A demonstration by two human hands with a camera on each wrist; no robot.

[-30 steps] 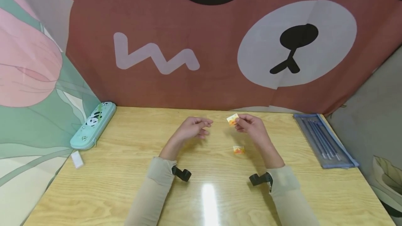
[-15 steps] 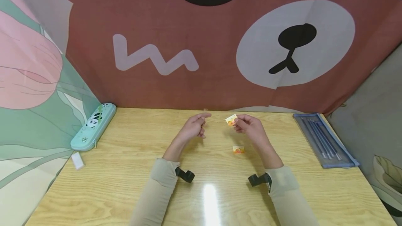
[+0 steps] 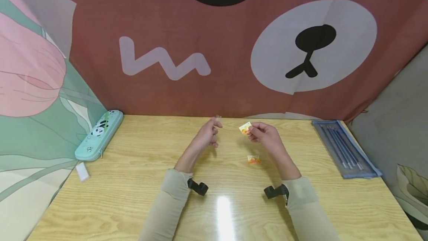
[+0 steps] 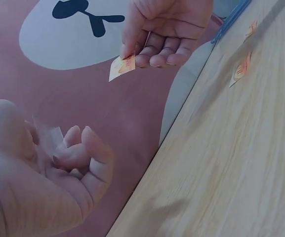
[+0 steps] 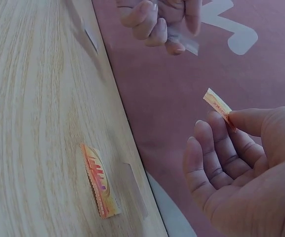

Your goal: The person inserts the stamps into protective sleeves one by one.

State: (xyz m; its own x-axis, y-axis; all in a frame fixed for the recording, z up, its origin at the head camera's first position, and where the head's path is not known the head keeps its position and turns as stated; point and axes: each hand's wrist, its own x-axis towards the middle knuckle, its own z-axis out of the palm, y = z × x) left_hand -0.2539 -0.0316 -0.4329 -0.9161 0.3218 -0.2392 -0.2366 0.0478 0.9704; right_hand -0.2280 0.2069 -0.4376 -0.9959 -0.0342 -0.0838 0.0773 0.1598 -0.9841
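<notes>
In the head view my right hand (image 3: 268,137) pinches a small yellow-orange printed paper piece (image 3: 245,128) between thumb and forefinger. The right wrist view shows its zigzag edge, with the other fingers loosely bent below. My left hand (image 3: 205,135) is raised a short way to the left, fingers curled. A small clear film piece (image 4: 52,140) sticks out between its thumb and fingers; part of it is hidden by them. On the table under my right hand lies a second printed piece (image 3: 253,159) of the same colours, flat and with zigzag edges (image 5: 99,180).
At the back left of the wooden table (image 3: 133,203) lies a mint pencil case (image 3: 99,135) with pandas, a small white block (image 3: 82,171) in front of it. A blue mesh pouch (image 3: 346,150) with pencils is at the right. A bear-print cloth (image 3: 230,92) hangs behind.
My left hand has turned upward, its fingers curling in, and the clear film piece now shows above them. The right hand has stayed almost still, still pinching the printed piece.
</notes>
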